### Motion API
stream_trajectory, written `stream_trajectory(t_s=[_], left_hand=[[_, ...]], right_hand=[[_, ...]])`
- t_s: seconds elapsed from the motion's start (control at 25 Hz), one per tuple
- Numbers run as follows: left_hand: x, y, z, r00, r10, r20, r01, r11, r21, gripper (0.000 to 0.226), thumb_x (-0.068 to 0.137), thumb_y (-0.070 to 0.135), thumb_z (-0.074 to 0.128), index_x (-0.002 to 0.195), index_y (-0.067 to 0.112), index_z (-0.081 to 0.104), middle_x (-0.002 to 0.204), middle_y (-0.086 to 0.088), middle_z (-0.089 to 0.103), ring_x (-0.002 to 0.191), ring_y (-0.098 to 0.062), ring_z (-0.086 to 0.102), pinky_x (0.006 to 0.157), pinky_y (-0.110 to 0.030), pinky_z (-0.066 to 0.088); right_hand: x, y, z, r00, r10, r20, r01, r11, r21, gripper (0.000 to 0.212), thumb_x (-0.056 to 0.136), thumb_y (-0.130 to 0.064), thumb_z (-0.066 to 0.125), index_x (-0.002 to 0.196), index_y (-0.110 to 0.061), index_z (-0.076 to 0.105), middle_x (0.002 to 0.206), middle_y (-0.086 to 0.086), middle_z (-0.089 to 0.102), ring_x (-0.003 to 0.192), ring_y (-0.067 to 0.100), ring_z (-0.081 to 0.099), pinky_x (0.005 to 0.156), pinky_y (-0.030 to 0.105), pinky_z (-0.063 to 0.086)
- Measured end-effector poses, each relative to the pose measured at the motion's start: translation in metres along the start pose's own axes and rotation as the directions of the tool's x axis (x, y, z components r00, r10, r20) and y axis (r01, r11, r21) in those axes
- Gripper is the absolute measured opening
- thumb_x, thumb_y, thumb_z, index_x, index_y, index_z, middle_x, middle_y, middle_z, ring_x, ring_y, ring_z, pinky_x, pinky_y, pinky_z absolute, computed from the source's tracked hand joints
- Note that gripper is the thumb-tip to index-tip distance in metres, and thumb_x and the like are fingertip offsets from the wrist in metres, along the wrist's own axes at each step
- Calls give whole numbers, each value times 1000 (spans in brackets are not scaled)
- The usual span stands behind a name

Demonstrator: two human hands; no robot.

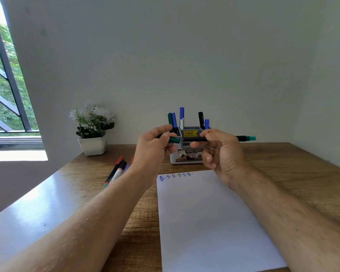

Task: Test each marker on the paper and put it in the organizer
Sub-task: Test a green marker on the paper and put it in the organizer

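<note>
My right hand (220, 152) grips a green marker (243, 138) held level above the table, its teal end pointing right. My left hand (153, 148) pinches the marker's dark green cap (174, 139) at the other end; whether cap and barrel touch is hidden by my fingers. Behind the hands stands the grey and white organizer (188, 134) with several blue, green and black markers upright in it. A white paper (210, 218) lies in front, with a row of small scribbles (175, 176) along its top edge. Loose markers (117, 169) lie on the table to the left.
A white pot with white flowers (92, 132) stands at the back left of the wooden table (283, 163). A window (4, 79) is on the left. A pale wall rises right behind the table.
</note>
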State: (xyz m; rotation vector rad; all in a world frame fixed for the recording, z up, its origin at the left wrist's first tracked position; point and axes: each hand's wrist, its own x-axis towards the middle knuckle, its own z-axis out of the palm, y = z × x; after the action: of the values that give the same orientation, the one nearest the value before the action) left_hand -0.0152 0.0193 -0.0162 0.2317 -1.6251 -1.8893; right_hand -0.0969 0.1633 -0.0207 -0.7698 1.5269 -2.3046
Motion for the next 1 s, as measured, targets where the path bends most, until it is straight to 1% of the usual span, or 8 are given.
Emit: stream_trajectory(t_s=[0.2,0.48,0.6,0.72,0.76,0.84,0.88,1.0], left_hand=[[3,-1,-1,999,-33,-21,29,988,-150,24,100,5,49,116,9,67,105,-13,72,80,-16,65,68,-25,58],[-1,-1,3,998,-54,34,58,987,-147,23,100,5,49,113,7,68,107,-14,71,78,-16,64,67,-24,60],[-1,-3,5,997,-48,65,56,990,-131,20,99,7,52,112,10,67,101,-13,72,73,-13,65,66,-25,59],[2,-6,2,999,-35,6,35,990,-140,21,94,14,61,114,9,61,87,-9,73,66,-11,67,63,-26,59],[3,-6,0,999,-37,-18,34,989,-145,25,92,17,64,114,7,59,82,-8,74,65,-12,68,61,-26,59],[6,-8,-3,998,-48,-47,41,988,-149,35,88,24,69,114,3,58,81,-10,75,66,-14,70,62,-27,59],[7,-8,-4,997,-53,-54,44,988,-149,38,87,27,69,114,2,58,85,-13,75,68,-16,70,64,-28,59],[8,-10,-5,995,-56,-78,43,986,-160,47,85,30,71,116,-2,60,93,-20,73,71,-18,69,69,-32,59]], right_hand=[[1,-1,-1,1000,6,1,-6,1000,5,13,91,-14,47,95,-7,57,83,15,75,36,9,39,35,16,29],[4,3,-1,999,37,14,-36,999,-28,31,92,-17,50,116,2,55,89,16,75,37,9,39,35,17,30],[3,4,0,998,48,27,-47,998,-35,27,91,-19,56,111,-1,57,91,16,76,37,10,42,34,18,31],[3,4,0,999,28,33,-26,998,-59,4,87,-18,68,89,-14,68,88,15,76,36,10,45,34,17,33],[3,4,1,999,19,36,-17,998,-57,3,83,-15,71,84,-18,72,84,14,75,36,10,45,34,16,33],[2,3,1,998,8,59,-6,999,-42,12,80,-11,73,85,-20,78,81,13,74,35,10,45,34,16,32],[2,3,1,997,10,78,-8,999,-33,13,82,-13,71,89,-20,79,84,14,74,37,10,46,35,16,32],[-1,3,2,991,41,128,-40,999,-11,26,88,-24,55,98,-15,78,96,15,76,40,13,53,35,17,32]])
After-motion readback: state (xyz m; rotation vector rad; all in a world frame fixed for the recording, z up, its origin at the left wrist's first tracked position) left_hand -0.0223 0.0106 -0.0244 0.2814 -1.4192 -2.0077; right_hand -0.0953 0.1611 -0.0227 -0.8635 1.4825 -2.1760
